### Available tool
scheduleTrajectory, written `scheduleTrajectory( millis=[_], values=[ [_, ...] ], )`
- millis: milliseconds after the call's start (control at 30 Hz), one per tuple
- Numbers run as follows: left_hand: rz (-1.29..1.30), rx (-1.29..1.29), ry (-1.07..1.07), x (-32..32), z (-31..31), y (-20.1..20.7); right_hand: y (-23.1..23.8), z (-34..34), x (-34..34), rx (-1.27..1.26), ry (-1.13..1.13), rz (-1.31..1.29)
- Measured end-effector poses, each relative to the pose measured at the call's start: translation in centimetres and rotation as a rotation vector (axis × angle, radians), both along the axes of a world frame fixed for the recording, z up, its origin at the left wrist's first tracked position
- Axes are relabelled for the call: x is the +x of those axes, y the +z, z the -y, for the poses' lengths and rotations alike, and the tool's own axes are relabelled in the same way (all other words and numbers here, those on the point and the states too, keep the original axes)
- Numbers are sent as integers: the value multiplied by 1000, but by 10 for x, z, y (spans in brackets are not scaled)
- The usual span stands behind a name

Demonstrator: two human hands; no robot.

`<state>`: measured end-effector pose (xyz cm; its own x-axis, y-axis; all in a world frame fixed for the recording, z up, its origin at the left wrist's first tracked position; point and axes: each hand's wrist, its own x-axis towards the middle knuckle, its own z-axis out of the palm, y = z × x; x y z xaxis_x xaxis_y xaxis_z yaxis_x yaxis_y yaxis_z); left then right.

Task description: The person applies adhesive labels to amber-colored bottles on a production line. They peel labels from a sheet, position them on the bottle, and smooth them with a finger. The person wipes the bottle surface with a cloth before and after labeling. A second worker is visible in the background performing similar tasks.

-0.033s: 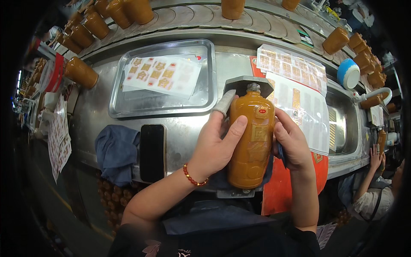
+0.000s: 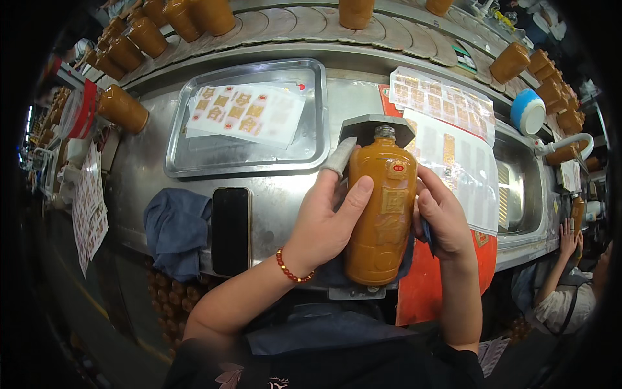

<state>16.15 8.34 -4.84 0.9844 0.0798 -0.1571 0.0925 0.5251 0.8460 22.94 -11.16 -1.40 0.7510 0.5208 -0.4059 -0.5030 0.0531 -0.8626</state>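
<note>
A glossy brown bottle (image 2: pixel 372 223) lies in front of me, its clear glass neck pointing away, beside a grey metal plate (image 2: pixel 366 123). Gold stickers and a small red oval one run down its front. My left hand (image 2: pixel 330 211) wraps the bottle's left side, thumb on its front; a pale fabric cover sits on one finger. At the bottle's right side, my right hand (image 2: pixel 444 214) is curled, its fingers against the edge. From that hand a dark blue cloth (image 2: pixel 427 236) hangs; part of it is hidden. More dark cloth shows beneath the bottle.
Left on the steel bench are a metal tray (image 2: pixel 175 155) with sticker sheets (image 2: pixel 240 113), a phone (image 2: pixel 231 230) and a crumpled blue cloth (image 2: pixel 175 223). Sticker sheets on a red mat (image 2: pixel 414 301) and a sink (image 2: pixel 525 188) lie right. Beyond, a conveyor (image 2: pixel 285 26) carries brown bottles. A co-worker's hands (image 2: pixel 570 236) show far right.
Bottles on the conveyor have shifted slightly to the right. My hands and the bottle between them have hardly moved.
</note>
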Motion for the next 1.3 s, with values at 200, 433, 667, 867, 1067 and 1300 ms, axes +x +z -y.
scheduleTrajectory(
  millis=[200,433,667,867,1067,1300],
  values=[
    [144,450,-85,-19,-1,-7,-9,10,-17,47,45,73],
    [126,398,-112,-21,-1,-12,-7,6,-22,10,42,59],
    [121,366,-142,-20,-2,-10,-7,7,-21,-2,53,61],
    [130,394,-120,-21,-1,-14,-7,7,-21,7,61,58],
    [182,360,-30,-13,0,-11,-7,12,-13,58,43,30],
    [215,429,13,-8,3,-13,-1,-1,-15,-13,43,75]
  ],
)
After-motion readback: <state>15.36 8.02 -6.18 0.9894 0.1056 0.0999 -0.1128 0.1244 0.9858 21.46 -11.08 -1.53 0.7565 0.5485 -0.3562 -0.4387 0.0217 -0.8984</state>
